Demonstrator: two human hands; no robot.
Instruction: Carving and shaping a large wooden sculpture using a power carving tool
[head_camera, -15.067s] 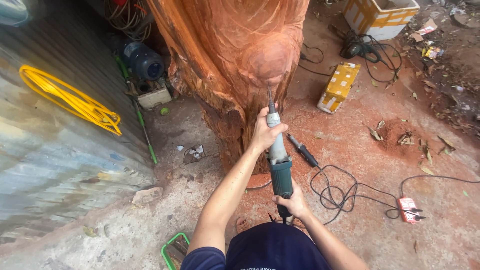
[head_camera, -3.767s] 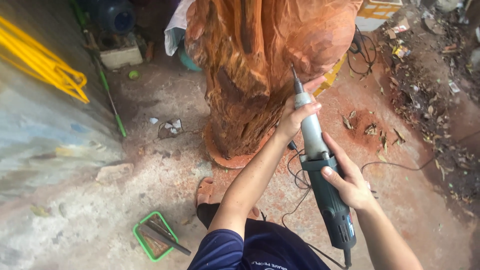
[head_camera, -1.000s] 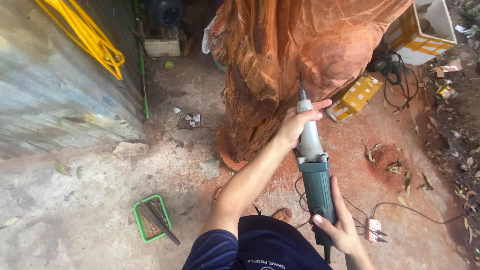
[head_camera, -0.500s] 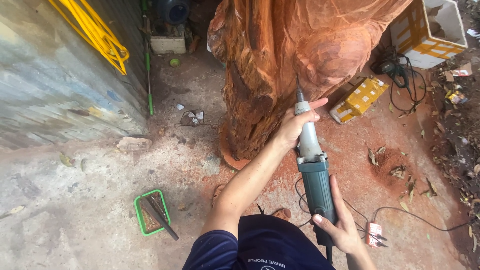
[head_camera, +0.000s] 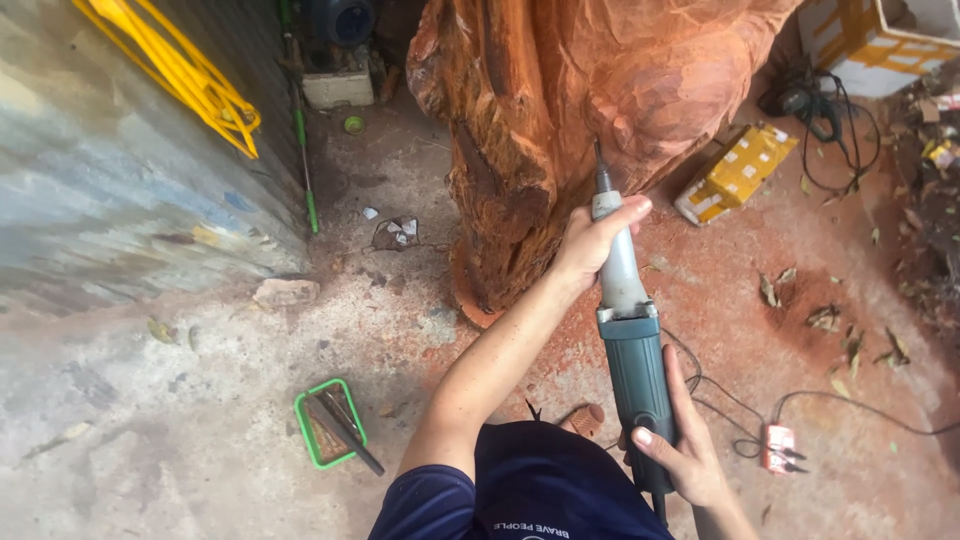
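The left hand (head_camera: 590, 240) is wrapped around the pale grey neck of a long die grinder (head_camera: 628, 330), fingers closed tight on the metal just behind the collet, with the thumb lying along the top toward the bit. The right hand (head_camera: 680, 455) grips the dark teal rear body of the same tool, fingers curled around its underside and thumb pressed on the near face. The grinder runs almost upright in the head view, its thin bit pointing up and away from the person, and the tip meets the reddish-orange surface of the carved wooden trunk (head_camera: 590, 90); the exact contact point is too small to judge. The trunk stands on the dusty red ground, filling the upper centre of the view, with deep vertical grooves on its left flank and smoother rounded forms to the right. A black power cord (head_camera: 740, 420) trails from the tool's rear across the ground to a small red and white plug block (head_camera: 778, 448) at the person's right. A yellow carton (head_camera: 735, 172) lies near the trunk's right side. A green tray (head_camera: 328, 422) holding dark hand tools sits on the concrete to the person's left. A coil of yellow hose (head_camera: 180, 70) hangs against the corrugated wall (head_camera: 100, 190) at upper left.
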